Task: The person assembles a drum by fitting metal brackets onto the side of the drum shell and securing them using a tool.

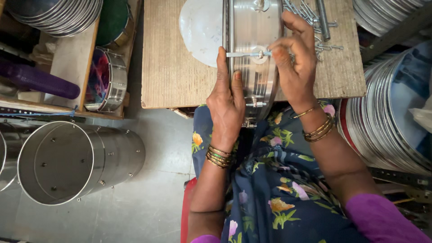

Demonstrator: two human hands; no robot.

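Two hands on one steel drum shell (pixel 252 31), which stands on edge at the near side of the wooden table (pixel 171 76), its lower rim hanging past the table edge over the lap. Right hand (pixel 294 58): thumb and forefinger pinch the end of a thin tension rod (pixel 243 54) lying across the shell wall, where it meets a round lug; the other fingers are curled loosely above. Left hand (pixel 227 105): fingers pressed together and flat against the shell's left rim, fingertips reaching the rod's left end, palm bracing the shell from below. Bangles on both wrists. A white drum skin (pixel 200 31) lies flat on the table, just left of the shell and partly behind it. A heap of loose rods and bolts (pixel 315 22) lies on the table, right of the shell, beyond the right hand. Farther out: a large open steel cylinder (pixel 67 162) on its side on the floor at left; a small finished drum (pixel 105 81) with a coloured skin on a shelf, left of the table; stacked metal hoops (pixel 391 117) at right, more at top left.
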